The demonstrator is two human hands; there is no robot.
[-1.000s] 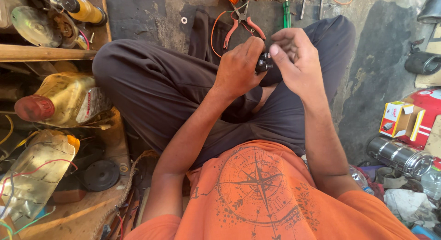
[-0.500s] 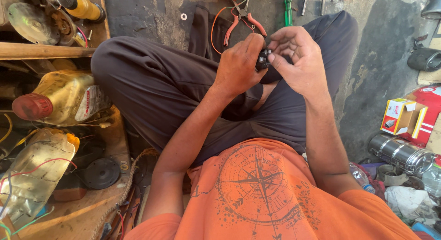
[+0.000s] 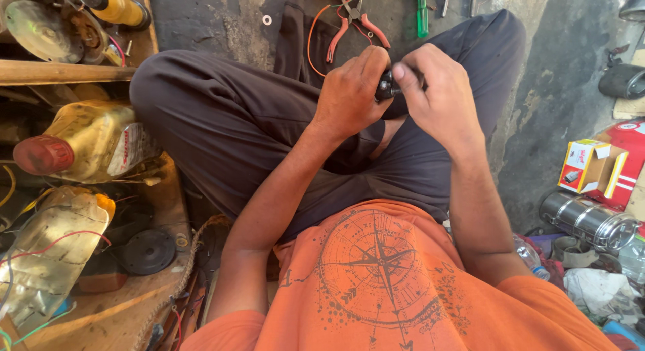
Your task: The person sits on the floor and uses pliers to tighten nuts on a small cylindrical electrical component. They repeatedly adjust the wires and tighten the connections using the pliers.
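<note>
I sit cross-legged on a concrete floor in dark trousers and an orange shirt. My left hand (image 3: 349, 96) and my right hand (image 3: 440, 99) are brought together over my lap, both closed around a small black part (image 3: 386, 87). Only a sliver of that part shows between the fingers; its shape is mostly hidden. Just beyond my hands, orange-handled pliers (image 3: 353, 25) lie on the floor with an orange wire looping beside them.
A green-handled screwdriver (image 3: 422, 12) lies on the floor ahead. To the left are a yellowish oil jug with a red cap (image 3: 80, 143), a dirty plastic bottle (image 3: 47, 253), a black disc (image 3: 148, 251) and a wooden shelf (image 3: 67, 72). At right are small red-and-yellow boxes (image 3: 594, 166) and a metal cylinder (image 3: 591, 220).
Both hands stay together on the black part and shift slightly upward in view; the fingers have adjusted a little around it.
</note>
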